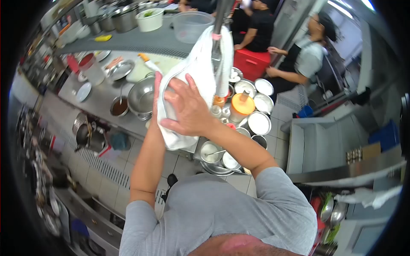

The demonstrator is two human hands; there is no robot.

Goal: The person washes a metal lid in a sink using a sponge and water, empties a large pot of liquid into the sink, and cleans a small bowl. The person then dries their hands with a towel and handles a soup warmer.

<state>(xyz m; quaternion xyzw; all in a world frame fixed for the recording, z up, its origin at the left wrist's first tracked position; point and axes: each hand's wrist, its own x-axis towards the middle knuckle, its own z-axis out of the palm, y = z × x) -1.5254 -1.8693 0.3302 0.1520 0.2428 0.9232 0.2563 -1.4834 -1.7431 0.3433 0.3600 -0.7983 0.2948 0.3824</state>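
A white towel [200, 68] hangs from a metal pole [219, 25], fixed near a pink band. My right hand [188, 104] lies on the towel's near face, its fingers spread and touching the cloth. Behind the towel's left edge, my left hand [158, 91] shows edge-on, one finger stretched upward; its palm and most of its fingers are hidden by cloth. The towel sits between my two hands, its lower end hanging in folds below them.
A metal bowl [142, 97] and a small pot of brown sauce [119, 106] stand on the left counter. Several containers surround an orange-lidded tub [242, 104] on the right. A co-worker [305, 59] stands beyond, near a red box [251, 63]. Tiled floor lies below.
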